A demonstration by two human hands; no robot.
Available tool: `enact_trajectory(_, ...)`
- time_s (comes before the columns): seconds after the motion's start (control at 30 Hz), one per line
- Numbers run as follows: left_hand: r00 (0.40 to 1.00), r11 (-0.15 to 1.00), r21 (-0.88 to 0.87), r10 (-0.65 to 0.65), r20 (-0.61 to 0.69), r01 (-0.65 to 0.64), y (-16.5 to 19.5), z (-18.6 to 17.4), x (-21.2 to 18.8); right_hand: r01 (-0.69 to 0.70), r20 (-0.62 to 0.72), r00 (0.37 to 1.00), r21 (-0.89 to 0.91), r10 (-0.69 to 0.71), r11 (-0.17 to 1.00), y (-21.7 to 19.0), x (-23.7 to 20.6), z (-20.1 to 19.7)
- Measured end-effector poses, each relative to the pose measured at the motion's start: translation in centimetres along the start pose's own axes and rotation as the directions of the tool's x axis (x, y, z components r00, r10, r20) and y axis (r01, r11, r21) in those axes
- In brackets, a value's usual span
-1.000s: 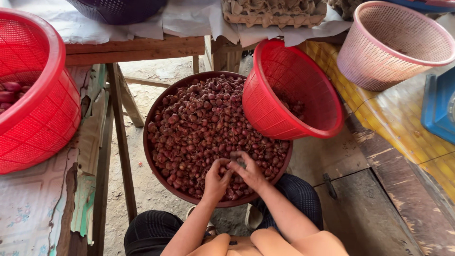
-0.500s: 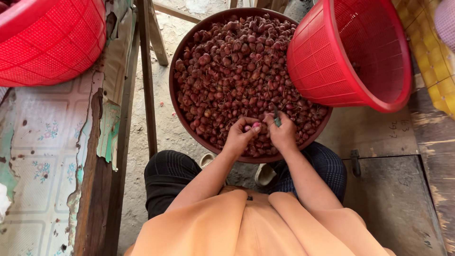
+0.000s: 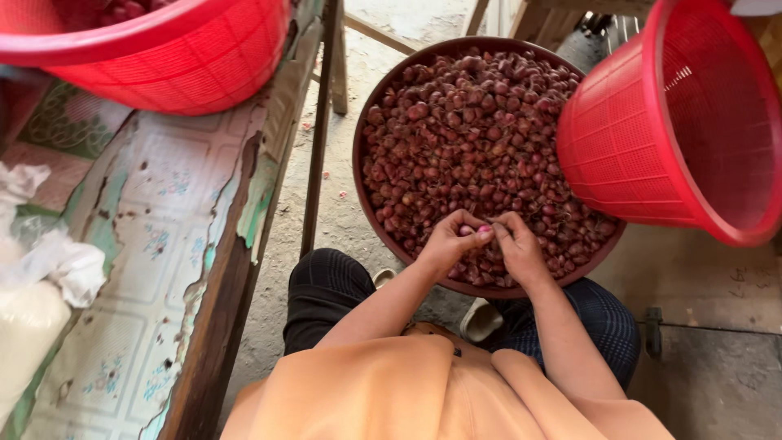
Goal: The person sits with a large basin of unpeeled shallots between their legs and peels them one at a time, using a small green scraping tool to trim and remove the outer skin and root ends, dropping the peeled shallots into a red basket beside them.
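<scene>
Two hands are brought together over the near edge of a round brown basin (image 3: 362, 175) heaped with small red shallots (image 3: 472, 138). One shallot (image 3: 481, 231) is pinched between the fingers of the left hand (image 3: 450, 243) and the right hand (image 3: 519, 248). A tilted red basket (image 3: 643, 138) is propped against the basin's right rim.

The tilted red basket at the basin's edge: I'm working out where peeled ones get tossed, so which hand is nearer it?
Right. The right hand is nearer the red basket, just below-left of it; the left hand sits farther left.
</scene>
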State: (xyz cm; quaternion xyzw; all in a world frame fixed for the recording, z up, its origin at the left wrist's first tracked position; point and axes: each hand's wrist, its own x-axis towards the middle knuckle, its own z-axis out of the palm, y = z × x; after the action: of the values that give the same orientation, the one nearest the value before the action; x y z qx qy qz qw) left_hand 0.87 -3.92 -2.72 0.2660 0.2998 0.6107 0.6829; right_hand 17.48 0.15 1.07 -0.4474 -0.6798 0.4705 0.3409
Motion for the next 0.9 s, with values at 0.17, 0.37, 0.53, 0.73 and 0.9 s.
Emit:
enact_trajectory(0.17, 0.985, 0.949, -0.276, -0.168, -0.032, 0.153, 4.1, 1.4, -0.8, -0.265, -0.064, 0.949, 0.361, 0.307, 0.894, -3.4, -0.8, -0.7)
enact_trajectory(0.37, 0.984, 0.819, -0.552, -0.177, 0.014, 0.155, 6.9, 2.8, -2.1, -0.121, -0.119, 0.976, 0.394, 0.181, 0.911, -7.5, -2.3, 0.5)
enact_trajectory(0.53, 0.990, 0.733, -0.671, -0.142, 0.005, 0.108, 4.4, 1.8, -1.0, 0.059, -0.095, 0.994, 0.058, -0.053, 0.997, -8.6, -2.9, 2.9)
enact_trajectory(0.73, 0.969, 0.929, -0.347, 0.045, -0.243, -0.131, 3.9, 3.1, -0.7, 0.245, -0.155, 0.945, -0.249, -0.288, 0.937, -9.1, -3.7, 3.6)
enact_trajectory(0.9, 0.901, 0.923, 0.182, 0.375, -0.220, -0.340, 11.2, 5.5, -1.7, 0.052, -0.326, 0.945, 0.078, -0.024, 0.996, -11.4, -3.1, 2.6)
